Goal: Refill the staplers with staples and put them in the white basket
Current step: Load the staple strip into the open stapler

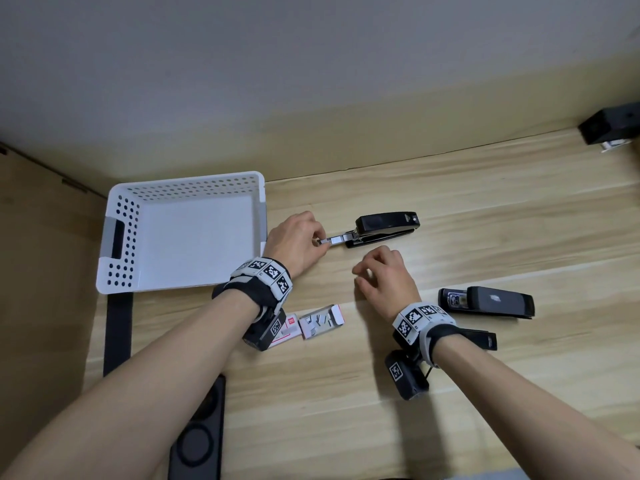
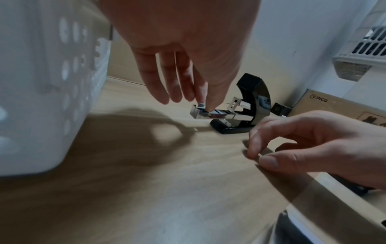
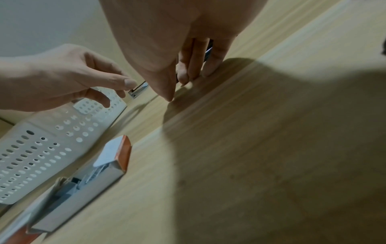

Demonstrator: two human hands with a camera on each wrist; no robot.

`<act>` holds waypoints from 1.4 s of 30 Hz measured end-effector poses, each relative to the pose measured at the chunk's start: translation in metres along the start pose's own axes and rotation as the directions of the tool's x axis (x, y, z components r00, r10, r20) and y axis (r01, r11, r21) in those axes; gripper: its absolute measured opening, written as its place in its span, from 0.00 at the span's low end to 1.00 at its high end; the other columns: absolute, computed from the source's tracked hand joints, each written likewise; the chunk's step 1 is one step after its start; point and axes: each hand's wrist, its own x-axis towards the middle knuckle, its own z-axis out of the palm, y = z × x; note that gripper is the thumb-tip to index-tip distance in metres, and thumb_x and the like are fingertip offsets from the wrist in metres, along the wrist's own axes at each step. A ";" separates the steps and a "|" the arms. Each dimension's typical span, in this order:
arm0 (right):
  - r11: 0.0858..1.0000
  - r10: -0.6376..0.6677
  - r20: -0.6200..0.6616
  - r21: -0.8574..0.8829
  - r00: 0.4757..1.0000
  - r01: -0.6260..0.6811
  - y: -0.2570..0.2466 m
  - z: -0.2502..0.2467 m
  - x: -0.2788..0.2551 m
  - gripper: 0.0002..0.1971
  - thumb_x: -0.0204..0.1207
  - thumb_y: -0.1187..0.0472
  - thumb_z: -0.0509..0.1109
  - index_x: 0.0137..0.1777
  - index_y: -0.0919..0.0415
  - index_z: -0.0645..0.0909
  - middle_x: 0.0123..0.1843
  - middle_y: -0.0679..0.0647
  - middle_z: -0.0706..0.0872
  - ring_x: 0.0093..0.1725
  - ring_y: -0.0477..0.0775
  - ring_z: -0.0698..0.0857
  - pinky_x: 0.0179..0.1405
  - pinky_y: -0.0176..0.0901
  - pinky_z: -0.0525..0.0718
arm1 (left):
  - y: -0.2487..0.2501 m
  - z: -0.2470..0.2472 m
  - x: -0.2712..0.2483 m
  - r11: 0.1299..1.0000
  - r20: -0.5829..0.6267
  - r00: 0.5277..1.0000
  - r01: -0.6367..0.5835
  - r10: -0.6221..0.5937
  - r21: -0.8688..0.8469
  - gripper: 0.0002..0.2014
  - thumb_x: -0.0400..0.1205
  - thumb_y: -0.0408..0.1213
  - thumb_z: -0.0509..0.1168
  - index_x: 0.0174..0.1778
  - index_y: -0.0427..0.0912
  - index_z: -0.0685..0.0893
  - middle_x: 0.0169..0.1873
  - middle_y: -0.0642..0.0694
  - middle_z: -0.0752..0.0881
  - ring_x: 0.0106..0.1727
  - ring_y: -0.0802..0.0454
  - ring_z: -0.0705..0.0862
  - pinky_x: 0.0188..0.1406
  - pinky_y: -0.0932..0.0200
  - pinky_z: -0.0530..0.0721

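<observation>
A black stapler (image 1: 384, 227) lies on the wooden table right of the white basket (image 1: 119, 233), which holds nothing. Its metal staple tray (image 1: 335, 240) is pulled out to the left. My left hand (image 1: 320, 241) pinches the tray's free end with thumb and forefinger; the left wrist view shows the left hand (image 2: 203, 105) on the tray (image 2: 208, 115). My right hand (image 1: 358, 276) hovers just in front of the stapler, fingers loosely curled, tips on the table, nothing visible in it. An open staple box (image 1: 320, 322) lies in front of both hands.
A second black stapler (image 1: 491, 303) lies at the right; a third (image 1: 481, 339) is partly hidden by my right wrist. A red-and-white staple box (image 1: 287, 330) lies beside the open one. A black block (image 1: 609, 128) stands at the back right, a black device (image 1: 197, 441) at the front.
</observation>
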 end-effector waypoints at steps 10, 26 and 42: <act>1.000 0.008 -0.010 0.001 1.000 -0.008 -0.002 0.001 0.002 0.04 0.75 0.61 0.72 0.48 0.52 0.86 0.53 0.47 0.76 0.57 0.51 0.73 0.51 0.42 0.77 | 0.000 -0.003 0.004 1.000 0.030 0.999 -0.029 0.029 0.005 0.10 0.79 0.51 0.71 0.48 0.49 0.88 0.49 0.55 0.84 0.51 0.49 0.83 0.43 0.55 0.78; 1.000 0.003 -0.033 0.011 0.999 -0.003 0.000 0.007 0.000 0.04 0.75 0.61 0.71 0.47 0.53 0.86 0.50 0.46 0.76 0.54 0.51 0.73 0.51 0.42 0.75 | -0.008 -0.002 -0.013 0.934 0.134 0.957 -0.280 0.255 0.224 0.13 0.85 0.44 0.60 0.59 0.53 0.88 0.66 0.50 0.78 0.65 0.49 0.73 0.35 0.54 0.74; 0.997 -0.029 0.101 0.071 0.994 0.022 -0.019 -0.007 -0.014 0.04 0.79 0.53 0.69 0.49 0.50 0.84 0.51 0.43 0.79 0.56 0.46 0.75 0.50 0.44 0.78 | 0.006 -0.032 -0.051 0.976 -0.093 0.981 -0.183 0.172 -0.118 0.15 0.84 0.34 0.61 0.64 0.45 0.86 0.58 0.52 0.83 0.61 0.52 0.78 0.50 0.48 0.84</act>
